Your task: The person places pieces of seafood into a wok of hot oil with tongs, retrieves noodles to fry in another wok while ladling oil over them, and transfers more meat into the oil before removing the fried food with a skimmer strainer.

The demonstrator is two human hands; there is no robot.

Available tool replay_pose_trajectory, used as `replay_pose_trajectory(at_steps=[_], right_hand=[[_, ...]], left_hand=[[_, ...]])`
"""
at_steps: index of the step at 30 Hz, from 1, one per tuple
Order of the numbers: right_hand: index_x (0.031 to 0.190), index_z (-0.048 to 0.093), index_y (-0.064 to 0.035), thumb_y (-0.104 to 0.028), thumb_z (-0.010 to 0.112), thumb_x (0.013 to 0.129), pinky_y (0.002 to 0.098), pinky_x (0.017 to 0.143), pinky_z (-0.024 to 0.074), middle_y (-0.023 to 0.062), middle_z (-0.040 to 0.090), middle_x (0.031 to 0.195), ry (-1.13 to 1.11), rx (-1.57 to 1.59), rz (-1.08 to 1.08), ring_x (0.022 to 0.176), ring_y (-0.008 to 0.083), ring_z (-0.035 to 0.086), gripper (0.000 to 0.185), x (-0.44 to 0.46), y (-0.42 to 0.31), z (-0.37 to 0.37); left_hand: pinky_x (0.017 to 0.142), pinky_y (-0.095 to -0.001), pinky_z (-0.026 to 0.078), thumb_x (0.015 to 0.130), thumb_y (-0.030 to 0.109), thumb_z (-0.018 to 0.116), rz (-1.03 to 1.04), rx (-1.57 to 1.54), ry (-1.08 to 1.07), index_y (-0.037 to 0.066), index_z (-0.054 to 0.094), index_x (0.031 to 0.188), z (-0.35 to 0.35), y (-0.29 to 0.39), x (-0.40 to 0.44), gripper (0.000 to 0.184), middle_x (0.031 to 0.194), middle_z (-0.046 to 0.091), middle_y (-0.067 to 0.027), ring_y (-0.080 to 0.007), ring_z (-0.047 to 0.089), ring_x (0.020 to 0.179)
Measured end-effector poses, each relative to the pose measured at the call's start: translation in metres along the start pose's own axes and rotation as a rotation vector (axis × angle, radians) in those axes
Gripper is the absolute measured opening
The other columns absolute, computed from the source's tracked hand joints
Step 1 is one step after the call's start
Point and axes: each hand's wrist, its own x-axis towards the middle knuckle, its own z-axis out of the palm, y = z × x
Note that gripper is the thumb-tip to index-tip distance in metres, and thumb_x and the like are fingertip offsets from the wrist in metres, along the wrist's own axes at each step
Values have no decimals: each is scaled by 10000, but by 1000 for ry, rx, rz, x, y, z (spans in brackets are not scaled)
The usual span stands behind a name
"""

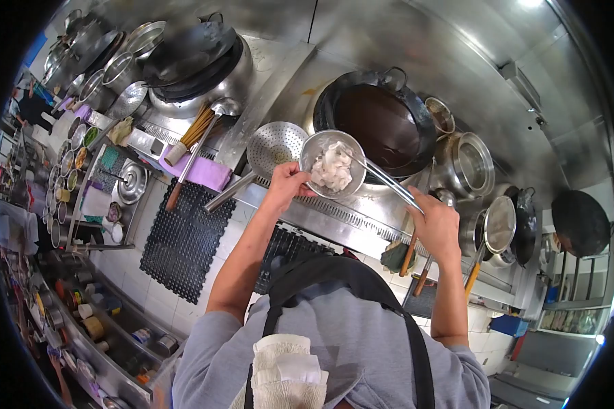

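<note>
Left hand [292,183] pinches the lower-left rim of a metal bowl [314,144] near the middle of the frame, thumb on the side and some fingers hidden beneath. Right hand [433,221], right of centre, is wrapped around the metal handle [392,183] of a utensil that reaches into the bowl; its working end is hard to make out. The one bowl holds a clump of pale, wet-looking pieces [332,167], too stuck together to count.

Just above and to the right sits one large black wok [378,123] of dark brown liquid, its lower-left edge hidden by the bowl. One perforated strainer [276,148] lies left of the bowl, on the counter [334,218]. Right of the wok are a steel pot [472,163] and a round mesh strainer [501,223]; whatever the pot contains cannot be told.

At upper left, one ladle [226,107] lies across the counter near a purple cloth [208,170]. Many small containers [68,163] crowd the far left, blurred by the lens edge; a few show green or orange contents.
</note>
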Motion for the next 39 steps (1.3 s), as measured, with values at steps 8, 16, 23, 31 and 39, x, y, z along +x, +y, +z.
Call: replay_pose_trajectory(at_steps=[8, 16, 23, 31, 39], right_hand=[[1195, 667, -81, -173, 672, 837, 452, 765, 505, 188, 698, 949, -12, 73, 114, 876, 387, 653, 370, -5, 14, 4], [1225, 652, -110, -217, 645, 874, 452, 806, 522, 171, 702, 1033, -98, -3, 75, 923, 361, 670, 367, 0, 9, 20], [1228, 649, -119, -201, 630, 880, 456, 804, 516, 154, 705, 1005, -17, 26, 52, 919, 361, 666, 357, -5, 18, 25], [1214, 653, -48, -121, 660, 855, 350, 726, 501, 209, 675, 847, 27, 256, 114, 712, 310, 640, 366, -6, 23, 11], [1212, 664, -80, -160, 658, 867, 393, 704, 491, 213, 662, 828, 131, 330, 196, 741, 328, 657, 354, 28, 58, -15]], left_hand=[[606, -328, 635, 882, 43, 609, 10, -55, -14, -32, 598, 852, 11, 4, -3, 81, 839, 663, -125, -213, 693, 675], [553, -318, 627, 841, -13, 615, 49, 60, -29, -24, 567, 750, 16, 5, -6, 104, 778, 619, -94, -191, 667, 621], [553, -317, 623, 847, -2, 612, 34, 101, -31, -29, 591, 808, 10, 5, -8, 52, 765, 638, -110, -204, 683, 620], [576, -330, 632, 867, 23, 615, 51, -8, 28, -48, 618, 870, 13, -11, -2, 71, 826, 662, -125, -205, 689, 651], [581, -340, 637, 882, 23, 610, -36, -164, 13, -23, 558, 809, 23, -13, -8, 100, 809, 638, -122, -246, 689, 638]])
